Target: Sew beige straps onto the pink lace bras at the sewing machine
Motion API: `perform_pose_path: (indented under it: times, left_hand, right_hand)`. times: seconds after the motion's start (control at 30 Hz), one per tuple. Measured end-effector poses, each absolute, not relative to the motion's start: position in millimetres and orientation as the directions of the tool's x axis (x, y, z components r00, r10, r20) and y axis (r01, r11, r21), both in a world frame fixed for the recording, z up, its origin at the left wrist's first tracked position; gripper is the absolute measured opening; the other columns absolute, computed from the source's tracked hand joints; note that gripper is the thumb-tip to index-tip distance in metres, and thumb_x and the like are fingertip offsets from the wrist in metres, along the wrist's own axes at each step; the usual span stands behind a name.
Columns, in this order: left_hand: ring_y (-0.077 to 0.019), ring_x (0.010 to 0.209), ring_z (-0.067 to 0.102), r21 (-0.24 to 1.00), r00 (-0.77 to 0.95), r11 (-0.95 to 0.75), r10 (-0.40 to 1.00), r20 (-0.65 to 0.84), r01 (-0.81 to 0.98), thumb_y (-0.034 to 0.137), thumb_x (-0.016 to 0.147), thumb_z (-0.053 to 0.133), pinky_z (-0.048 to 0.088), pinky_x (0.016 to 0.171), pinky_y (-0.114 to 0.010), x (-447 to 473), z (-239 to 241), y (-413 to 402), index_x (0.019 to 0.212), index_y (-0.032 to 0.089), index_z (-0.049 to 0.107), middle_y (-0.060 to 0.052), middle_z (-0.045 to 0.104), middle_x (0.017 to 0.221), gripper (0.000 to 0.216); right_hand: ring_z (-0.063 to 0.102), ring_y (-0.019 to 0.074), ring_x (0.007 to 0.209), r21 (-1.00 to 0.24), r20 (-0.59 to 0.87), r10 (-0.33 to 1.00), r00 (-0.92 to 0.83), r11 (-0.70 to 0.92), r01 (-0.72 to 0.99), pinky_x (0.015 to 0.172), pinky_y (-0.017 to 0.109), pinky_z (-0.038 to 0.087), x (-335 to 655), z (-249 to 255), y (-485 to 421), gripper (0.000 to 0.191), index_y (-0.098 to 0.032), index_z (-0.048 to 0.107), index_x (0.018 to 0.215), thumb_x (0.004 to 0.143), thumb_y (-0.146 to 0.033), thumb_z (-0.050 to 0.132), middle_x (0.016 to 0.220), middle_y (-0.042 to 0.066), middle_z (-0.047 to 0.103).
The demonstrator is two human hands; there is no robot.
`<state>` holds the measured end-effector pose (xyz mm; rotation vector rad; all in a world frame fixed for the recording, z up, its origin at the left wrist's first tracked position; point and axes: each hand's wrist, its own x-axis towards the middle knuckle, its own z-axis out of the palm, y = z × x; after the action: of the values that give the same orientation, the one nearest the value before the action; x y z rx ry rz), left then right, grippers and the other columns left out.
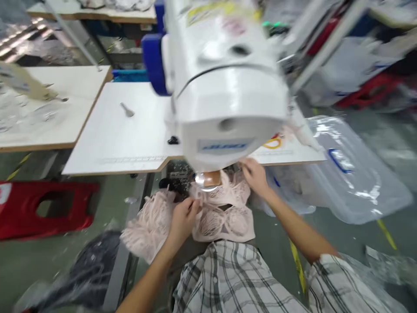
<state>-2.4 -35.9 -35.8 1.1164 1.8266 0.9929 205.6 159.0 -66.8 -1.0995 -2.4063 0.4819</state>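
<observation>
A pale pink lace bra (pixel 239 221) hangs at the front of a white sewing machine (pixel 228 100), its cups spread below the needle area. My left hand (pixel 185 217) is closed, fingers pinching the bra's left edge. Further up on the right, my right hand (pixel 256 177) is closed on the upper part of the pink lace beside the machine head. The machine head hides the needle. Left of my left hand hangs a bunch of pink lace pieces (pixel 150 226) with many straps.
Yellow-handled scissors (pixel 273 142) and a small grey tool (pixel 127 110) lie on the white table (pixel 97 130). A clear plastic bin lid (pixel 355 174) is at right, a red stool (pixel 48 208) at left. Another machine (pixel 24 82) stands on the neighbouring table.
</observation>
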Motion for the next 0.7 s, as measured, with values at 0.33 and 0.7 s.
perform_pose_path:
  times: [0.33, 0.7]
  left_hand:
    - [-0.0242, 0.073, 0.071, 0.913, -0.200, 0.292, 0.950, -0.242, 0.285, 0.057, 0.087, 0.050, 0.055, 0.066, -0.032, 2, -24, -35, 0.079, 0.020, 0.068, -0.009, 0.075, 0.076, 0.042]
    - [-0.0305, 0.088, 0.073, 0.871, -0.267, 0.489, 0.846, -0.462, 0.044, 0.074, 0.064, 0.068, 0.059, 0.081, -0.038, -8, -30, -35, 0.084, 0.018, 0.073, -0.009, 0.078, 0.085, 0.059]
  right_hand:
    - [0.058, 0.0332, 0.119, -0.275, 0.034, 0.880, -0.474, 0.464, 0.842, 0.098, 0.046, 0.050, 272, -11, 281, 0.049, -0.008, 0.054, 0.136, 0.087, -0.011, 0.049, 0.135, 0.024, 0.055]
    - [0.063, 0.0238, 0.108, -0.422, 0.140, 0.886, -0.442, 0.457, 0.783, 0.091, 0.044, 0.056, 303, 39, 227, 0.037, -0.016, 0.059, 0.126, 0.096, -0.039, 0.061, 0.126, 0.008, 0.061]
